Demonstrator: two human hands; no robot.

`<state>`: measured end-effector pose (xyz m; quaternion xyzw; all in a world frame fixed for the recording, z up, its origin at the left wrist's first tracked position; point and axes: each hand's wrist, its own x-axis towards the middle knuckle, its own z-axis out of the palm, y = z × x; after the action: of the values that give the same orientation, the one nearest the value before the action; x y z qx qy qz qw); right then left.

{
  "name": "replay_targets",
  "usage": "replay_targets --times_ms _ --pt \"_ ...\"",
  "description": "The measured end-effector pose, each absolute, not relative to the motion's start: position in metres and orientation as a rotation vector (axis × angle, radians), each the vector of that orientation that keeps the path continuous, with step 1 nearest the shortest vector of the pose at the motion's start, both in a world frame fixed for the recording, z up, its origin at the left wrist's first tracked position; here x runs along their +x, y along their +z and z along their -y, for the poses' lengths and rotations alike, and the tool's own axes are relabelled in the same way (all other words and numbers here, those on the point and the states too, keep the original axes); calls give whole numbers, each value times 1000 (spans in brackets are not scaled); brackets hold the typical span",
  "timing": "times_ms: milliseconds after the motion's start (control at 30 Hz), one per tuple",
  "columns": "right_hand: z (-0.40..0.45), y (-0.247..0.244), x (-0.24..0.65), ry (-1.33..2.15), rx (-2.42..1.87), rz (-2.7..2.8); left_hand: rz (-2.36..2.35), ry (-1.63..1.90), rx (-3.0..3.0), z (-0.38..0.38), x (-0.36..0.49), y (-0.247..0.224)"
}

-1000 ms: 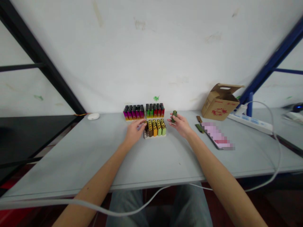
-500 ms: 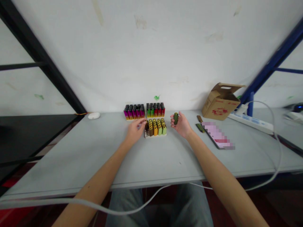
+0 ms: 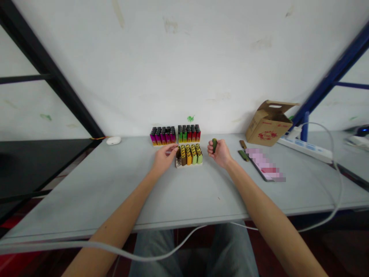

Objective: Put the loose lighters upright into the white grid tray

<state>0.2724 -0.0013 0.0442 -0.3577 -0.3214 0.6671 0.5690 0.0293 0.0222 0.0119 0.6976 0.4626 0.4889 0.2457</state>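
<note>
Several lighters with gold tops, brown, orange and pale green, stand upright in rows in a white tray (image 3: 179,166) on the table. At the tray's left end my left hand (image 3: 165,157) has its thumb and fingertips closed on a dark brown lighter (image 3: 178,152), partly hidden by the fingers. To the right of the tray, my right hand (image 3: 221,152) is wrapped round a dark green lighter (image 3: 214,144), held upright above the table. Another green lighter (image 3: 243,155) and a brown lighter (image 3: 243,144) lie on the table farther right.
Behind the tray stand purple lighters (image 3: 163,135) and green and red lighters (image 3: 189,133), near the wall. A phone (image 3: 263,165), a cardboard box (image 3: 268,125) and a power strip (image 3: 307,150) are at right. A white case (image 3: 113,141) lies left; a cable (image 3: 150,258) crosses the front.
The fingers of my right hand have curled closer round the green lighter, and the wrist has turned slightly. My left hand stays at the tray's left end.
</note>
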Motion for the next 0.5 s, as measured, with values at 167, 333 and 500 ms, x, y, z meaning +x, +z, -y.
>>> replay_targets --times_ms 167,333,500 --pt "2 43 271 1583 -820 770 -1260 1332 1907 -21 29 13" --pt "5 44 271 1624 -736 797 -1266 1327 1903 -21 28 12" --pt "6 44 271 1619 -783 810 -1270 1332 1898 -22 29 11"
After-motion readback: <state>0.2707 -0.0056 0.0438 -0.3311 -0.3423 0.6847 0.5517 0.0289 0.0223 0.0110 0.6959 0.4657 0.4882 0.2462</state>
